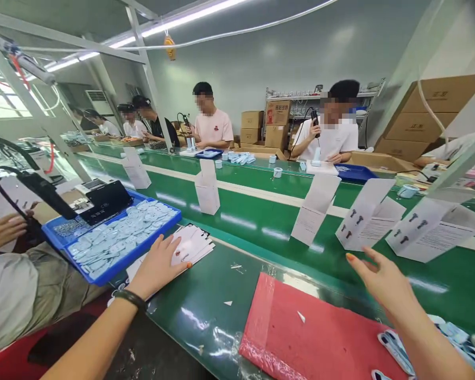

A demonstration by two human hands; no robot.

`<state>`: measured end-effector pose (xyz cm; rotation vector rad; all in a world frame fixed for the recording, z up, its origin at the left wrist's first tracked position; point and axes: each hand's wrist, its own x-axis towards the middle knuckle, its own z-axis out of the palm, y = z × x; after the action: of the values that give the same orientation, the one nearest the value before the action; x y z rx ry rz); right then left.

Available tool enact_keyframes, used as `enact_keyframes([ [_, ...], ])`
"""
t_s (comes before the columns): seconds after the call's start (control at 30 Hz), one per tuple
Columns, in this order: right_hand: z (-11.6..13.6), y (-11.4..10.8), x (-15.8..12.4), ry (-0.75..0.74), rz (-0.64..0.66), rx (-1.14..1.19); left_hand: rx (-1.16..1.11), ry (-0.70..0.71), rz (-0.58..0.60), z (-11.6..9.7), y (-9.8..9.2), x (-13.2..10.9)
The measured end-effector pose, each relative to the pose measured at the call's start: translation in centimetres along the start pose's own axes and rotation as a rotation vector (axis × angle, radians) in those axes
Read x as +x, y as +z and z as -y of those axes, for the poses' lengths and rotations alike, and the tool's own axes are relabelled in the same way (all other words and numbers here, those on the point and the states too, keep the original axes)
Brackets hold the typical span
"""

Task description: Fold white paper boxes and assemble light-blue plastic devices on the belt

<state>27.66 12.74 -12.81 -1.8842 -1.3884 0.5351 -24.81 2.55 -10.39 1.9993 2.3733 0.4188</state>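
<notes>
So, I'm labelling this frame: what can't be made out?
Head view:
Fine print on the white boxes: too small to read.
Part of the white sheets: covered by the left hand.
Some pale-blue pieces at lower right: behind the right forearm or cut off by the frame edge.

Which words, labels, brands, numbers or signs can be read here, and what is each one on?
"正", then an unclear character: brown boxes, right.
White cartons: printed lines, too small to read.
Red-printed box, back: too blurred to read.
Black device: marks too small to read.
</notes>
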Motion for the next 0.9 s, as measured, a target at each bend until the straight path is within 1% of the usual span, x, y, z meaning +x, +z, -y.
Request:
enact_keyframes([
  [0.07,0.8,0.3,-3.9,-0.034,0.092,0.096,-0.008,-0.008,0.058,1.0,0.7,0.1],
  [0.13,1.5,1.2,-7.5,-0.101,0.159,0.203,-0.010,0.004,0.090,1.4,1.1,-0.1],
  [0.23,1.8,2.8,-11.4,-0.156,0.324,0.353,-0.011,0.036,0.101,1.8,0.8,-0.6],
  [0.33,1.9,4.0,-13.5,-0.124,0.487,0.498,-0.020,0.080,0.087,1.8,0.0,-1.2],
  [0.4,2.4,4.5,-14.3,-0.103,0.549,0.573,-0.030,0.119,0.051,1.5,-0.5,-2.0],
  [0.47,3.4,4.9,-15.0,-0.089,0.599,0.644,-0.041,0.172,-0.017,0.7,-0.5,-3.1],
  [0.53,4.7,5.3,-15.7,-0.042,0.665,0.745,-0.063,0.245,-0.083,-0.7,0.0,-4.4],
  [0.57,5.5,5.4,-16.1,0.001,0.699,0.805,-0.085,0.306,-0.121,-1.5,0.3,-5.1],
  [0.6,6.3,5.6,-16.5,0.056,0.730,0.869,-0.109,0.405,-0.171,-2.5,0.7,-5.8],
  [0.67,7.7,5.9,-17.4,0.170,0.798,0.995,-0.141,0.672,-0.299,-4.7,1.3,-6.9],
  [0.73,8.9,6.1,-18.0,0.250,0.878,1.113,-0.134,0.940,-0.410,-6.8,1.7,-7.6],
  [0.77,9.4,6.1,-18.3,0.271,0.917,1.168,-0.120,1.038,-0.431,-7.8,1.8,-7.8],
  [0.83,9.8,6.1,-18.5,0.289,0.947,1.247,-0.108,1.144,-0.410,-9.4,1.8,-7.8],
  [0.9,9.7,6.0,-18.6,0.290,0.889,1.261,-0.108,1.184,-0.360,-10.6,1.6,-7.4],
])
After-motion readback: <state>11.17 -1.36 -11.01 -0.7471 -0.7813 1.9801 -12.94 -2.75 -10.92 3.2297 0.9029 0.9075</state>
